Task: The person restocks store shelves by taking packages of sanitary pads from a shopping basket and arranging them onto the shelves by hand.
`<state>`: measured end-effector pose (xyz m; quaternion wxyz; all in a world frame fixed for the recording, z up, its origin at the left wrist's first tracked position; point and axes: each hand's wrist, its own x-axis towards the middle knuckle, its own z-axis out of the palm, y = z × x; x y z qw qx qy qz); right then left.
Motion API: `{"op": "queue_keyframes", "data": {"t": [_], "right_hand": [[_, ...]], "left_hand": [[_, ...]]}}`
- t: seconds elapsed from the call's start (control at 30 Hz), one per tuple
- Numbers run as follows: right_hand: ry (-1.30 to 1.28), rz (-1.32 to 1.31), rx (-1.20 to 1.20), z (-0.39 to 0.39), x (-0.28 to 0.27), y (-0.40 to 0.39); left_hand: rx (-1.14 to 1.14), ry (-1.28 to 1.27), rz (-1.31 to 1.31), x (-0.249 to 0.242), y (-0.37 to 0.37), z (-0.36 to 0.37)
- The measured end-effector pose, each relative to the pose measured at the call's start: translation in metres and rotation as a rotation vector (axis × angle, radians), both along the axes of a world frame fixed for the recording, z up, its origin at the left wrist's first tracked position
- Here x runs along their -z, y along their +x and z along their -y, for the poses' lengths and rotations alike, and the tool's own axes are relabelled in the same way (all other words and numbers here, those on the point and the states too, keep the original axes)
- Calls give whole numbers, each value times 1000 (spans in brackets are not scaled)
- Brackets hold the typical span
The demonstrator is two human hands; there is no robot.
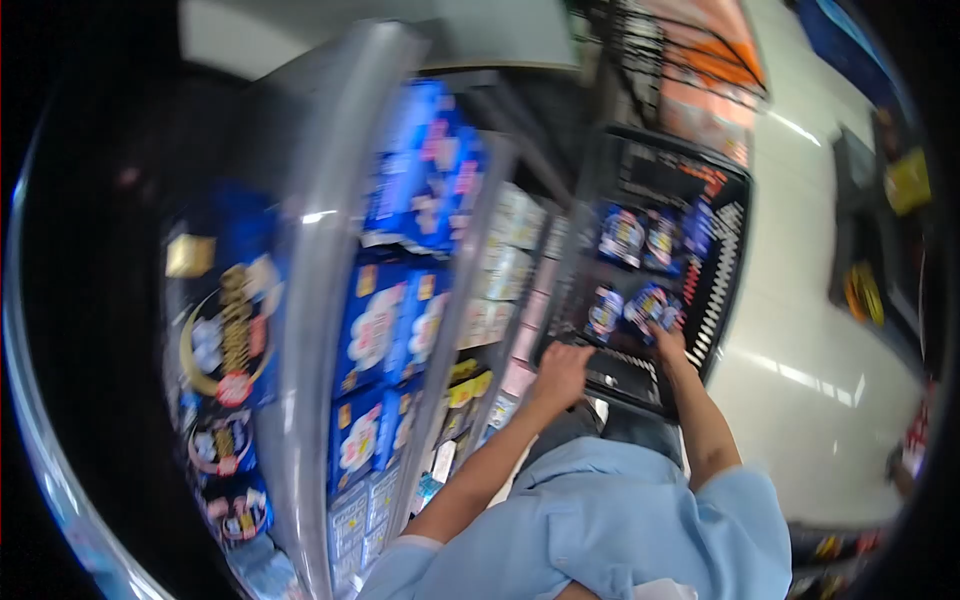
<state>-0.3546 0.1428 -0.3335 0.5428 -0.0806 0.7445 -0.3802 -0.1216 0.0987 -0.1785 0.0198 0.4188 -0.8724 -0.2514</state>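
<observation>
A black plastic crate (735,250) stands in front of my body. Inside it lie several blue packages with pink and white print, two in the farther row and two nearer me. My left hand (566,372) is at the crate's near left corner, its fingers closed over the rim. My right hand (669,338) reaches over the near side, with its fingers closed on a blue package (650,303) at the near right. Blur hides the exact finger grip and the print on the packages.
Shelves with clear plastic front strips (318,300) run along my left, holding blue packs (372,330) and dark round-labelled packs (225,345). A black wire rack (690,45) with orange goods stands beyond the crate. Shiny tiled floor (800,300) lies to the right, with a dark stand (870,240).
</observation>
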Motion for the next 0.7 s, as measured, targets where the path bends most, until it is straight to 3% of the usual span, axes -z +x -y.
{"op": "queue_keyframes", "data": {"t": [0.07,0.1,0.17,0.2,0.27,0.3,0.33,0.37,0.4,0.43,0.5,0.63,0.67,0.7], "right_hand": [[-91,233,137,0,-33,13],[114,201,11,-6,-19,8],[165,230,-186,-28,30,3],[168,104,-231,-37,70,-4],[18,-193,-588,-35,108,-8],[49,-356,-674,-23,57,-1],[98,-614,-949,-8,7,6],[207,-652,-1082,5,-35,11],[185,-680,-1131,11,-23,7],[209,-727,-1107,19,-52,9],[162,-816,-1123,43,-57,7],[-399,-447,-1011,95,-134,27],[-646,-217,-849,101,-180,48],[-744,-158,-820,104,-242,69]], "left_hand": [[-9,-46,-5,5,3,-3],[2,-128,-29,8,8,-6],[-61,-164,-50,4,14,-12],[-82,-146,-62,-2,17,-15],[-111,-112,-87,-17,23,-22],[-120,-96,-96,-23,25,-28],[-163,-76,-133,-28,28,-35],[-203,-58,-173,-34,31,-42],[-257,-54,-220,-43,34,-49],[-312,-50,-268,-55,38,-52],[-412,-135,-376,-83,49,-56],[-592,-319,-557,-159,77,-74],[-621,-414,-572,-184,86,-79],[-649,-506,-586,-210,94,-83]]}}
